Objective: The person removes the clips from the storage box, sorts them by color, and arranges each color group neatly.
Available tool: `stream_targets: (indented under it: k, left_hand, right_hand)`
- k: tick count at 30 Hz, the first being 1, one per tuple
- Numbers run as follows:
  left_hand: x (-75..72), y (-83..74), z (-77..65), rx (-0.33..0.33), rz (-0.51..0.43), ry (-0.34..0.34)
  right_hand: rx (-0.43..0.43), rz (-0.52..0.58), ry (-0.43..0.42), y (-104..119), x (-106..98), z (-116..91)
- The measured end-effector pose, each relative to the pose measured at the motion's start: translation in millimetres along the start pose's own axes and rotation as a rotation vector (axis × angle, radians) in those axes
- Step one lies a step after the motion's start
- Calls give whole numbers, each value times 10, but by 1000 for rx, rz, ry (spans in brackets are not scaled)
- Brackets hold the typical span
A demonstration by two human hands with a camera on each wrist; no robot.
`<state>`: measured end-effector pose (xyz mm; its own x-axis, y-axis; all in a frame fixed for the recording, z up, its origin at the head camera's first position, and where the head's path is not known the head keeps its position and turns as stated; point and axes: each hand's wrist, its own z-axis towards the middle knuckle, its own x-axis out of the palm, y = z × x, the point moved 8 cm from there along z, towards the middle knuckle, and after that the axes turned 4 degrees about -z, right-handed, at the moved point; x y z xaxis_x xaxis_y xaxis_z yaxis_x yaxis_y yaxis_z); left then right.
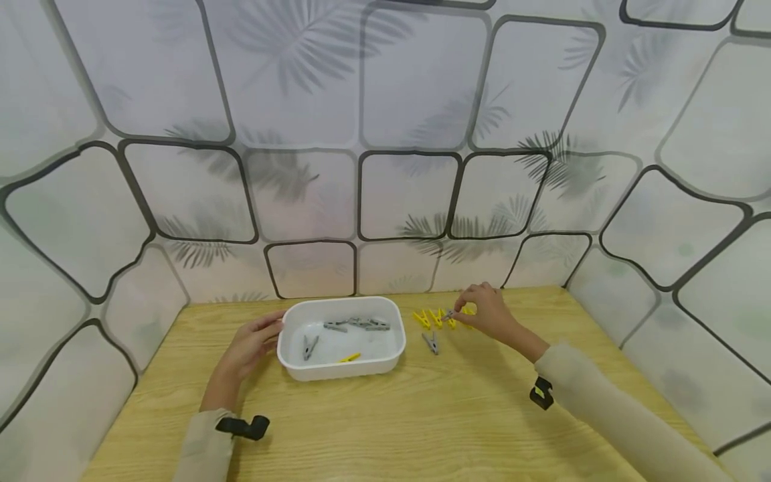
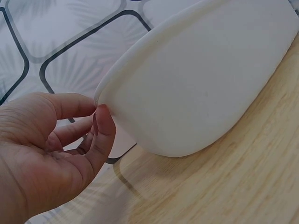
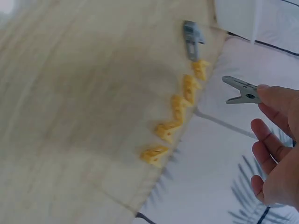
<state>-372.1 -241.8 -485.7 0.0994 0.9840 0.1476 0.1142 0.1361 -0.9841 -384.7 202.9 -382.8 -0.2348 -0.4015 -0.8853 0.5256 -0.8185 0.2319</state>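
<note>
My right hand pinches a grey clothespin between thumb and forefinger, its jaws pointing away from the fingertips in the right wrist view. It hovers above a row of several yellow clothespins on the table. Nearer to me lies another grey clothespin. At the left end of a white plastic tub, my left hand holds the rim with thumb and forefinger, as the left wrist view shows. Inside the tub are several grey clothespins and one yellow clothespin, partly hidden by the near wall.
The wooden table ends at a patterned wall covering close behind the tub and the yellow row. More of this covering bounds the table on the left and right.
</note>
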Motion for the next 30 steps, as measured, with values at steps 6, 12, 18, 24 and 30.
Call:
stream_targets:
  k: [6, 12, 18, 24, 30]
  left_hand:
    - [-16, 21, 6, 7, 0, -3]
    - [-14, 25, 6, 9, 2, -6]
    - [-13, 12, 12, 8, 7, 1]
    - [0, 0, 2, 3, -5, 6]
    - [-12, -12, -1, 15, -7, -4]
  right_hand:
    - [37, 1, -5, -98, 157, -169]
    - [60, 1, -8, -137, 285, -258]
    - [87, 2, -12, -151, 369, -298]
    - [117, 3, 0, -172, 423, -338]
    - [125, -14, -11, -142, 414, -375]
